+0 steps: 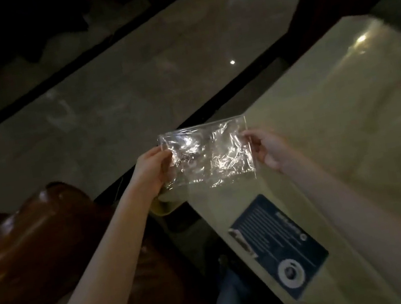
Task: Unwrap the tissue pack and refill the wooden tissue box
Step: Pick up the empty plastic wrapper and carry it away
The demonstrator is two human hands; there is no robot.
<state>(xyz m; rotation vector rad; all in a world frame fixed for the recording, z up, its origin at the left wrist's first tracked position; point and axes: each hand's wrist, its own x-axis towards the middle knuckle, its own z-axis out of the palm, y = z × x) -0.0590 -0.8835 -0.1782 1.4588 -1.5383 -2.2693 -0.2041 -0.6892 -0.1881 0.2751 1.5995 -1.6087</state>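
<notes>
Arms: being stretched forward over the pale table (pixel 344 101).
Left hand (pixel 152 166): pinched on the clear wrapper (pixel 208 156).
Right hand (pixel 266 147): pinching its other edge.
Progress: wrapper seemingly emptied; tissues, wooden box unseen.

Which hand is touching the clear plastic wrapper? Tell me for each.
Touching, both. The head view shows the left hand pinching the clear plastic wrapper at its left edge and the right hand pinching its right edge, holding it stretched in the air.
</notes>
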